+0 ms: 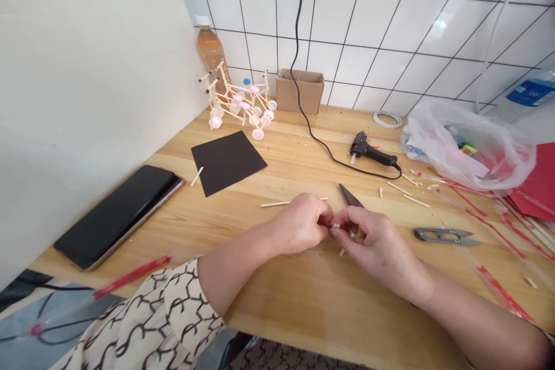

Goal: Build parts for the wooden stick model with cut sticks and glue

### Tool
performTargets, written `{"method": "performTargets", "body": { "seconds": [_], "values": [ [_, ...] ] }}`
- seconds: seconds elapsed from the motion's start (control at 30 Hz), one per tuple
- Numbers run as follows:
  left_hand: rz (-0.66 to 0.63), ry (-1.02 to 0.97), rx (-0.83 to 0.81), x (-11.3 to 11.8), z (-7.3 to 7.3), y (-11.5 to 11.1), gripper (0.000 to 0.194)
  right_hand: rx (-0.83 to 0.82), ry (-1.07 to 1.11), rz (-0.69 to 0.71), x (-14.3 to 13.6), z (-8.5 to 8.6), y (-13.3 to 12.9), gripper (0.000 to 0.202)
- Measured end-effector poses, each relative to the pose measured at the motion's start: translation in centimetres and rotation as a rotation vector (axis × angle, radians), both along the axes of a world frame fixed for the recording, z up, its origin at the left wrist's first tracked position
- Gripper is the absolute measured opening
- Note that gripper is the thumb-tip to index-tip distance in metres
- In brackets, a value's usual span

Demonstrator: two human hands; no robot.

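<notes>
White-tiled wall [390, 23], blurred blue bottle label [531, 92], right fingers [347, 241] pinching pale piece [336, 225], left fingers [321, 232], grip unclear

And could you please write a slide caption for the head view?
Right hand pinches a small pale piece beside the left hand above a wooden table, a black glue gun lying beyond.

Left hand [306, 222] curled, right hand [381, 238] pinching — close together, forearms [243, 260] angled inward

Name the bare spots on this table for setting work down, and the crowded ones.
Bare wood shows between phone and left hand, and between black sheet and cable. The right is crowded: glue gun, plastic bag, snips, red strips.
</notes>
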State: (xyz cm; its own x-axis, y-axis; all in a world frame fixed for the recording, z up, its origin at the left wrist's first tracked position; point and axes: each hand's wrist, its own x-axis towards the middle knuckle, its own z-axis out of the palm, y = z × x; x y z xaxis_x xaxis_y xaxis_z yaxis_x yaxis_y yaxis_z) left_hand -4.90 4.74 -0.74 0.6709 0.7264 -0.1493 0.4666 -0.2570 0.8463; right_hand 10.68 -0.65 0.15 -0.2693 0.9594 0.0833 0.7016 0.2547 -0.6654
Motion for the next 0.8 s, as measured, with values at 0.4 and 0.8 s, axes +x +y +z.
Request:
{"method": "performTargets", "body": {
  "seconds": [0.4,0.8],
  "values": [
    [0.114,-0.159,-0.064,0.0,0.4,0.0,0.012,-0.271,0.298,-0.044,2.3,2.1,1.7,0.015],
    [0.049,0.219,0.414,-0.1,0.7,0.2,0.012,-0.145,-0.630,-0.439,9.1,0.5,5.9,0.025]
  ]
}}
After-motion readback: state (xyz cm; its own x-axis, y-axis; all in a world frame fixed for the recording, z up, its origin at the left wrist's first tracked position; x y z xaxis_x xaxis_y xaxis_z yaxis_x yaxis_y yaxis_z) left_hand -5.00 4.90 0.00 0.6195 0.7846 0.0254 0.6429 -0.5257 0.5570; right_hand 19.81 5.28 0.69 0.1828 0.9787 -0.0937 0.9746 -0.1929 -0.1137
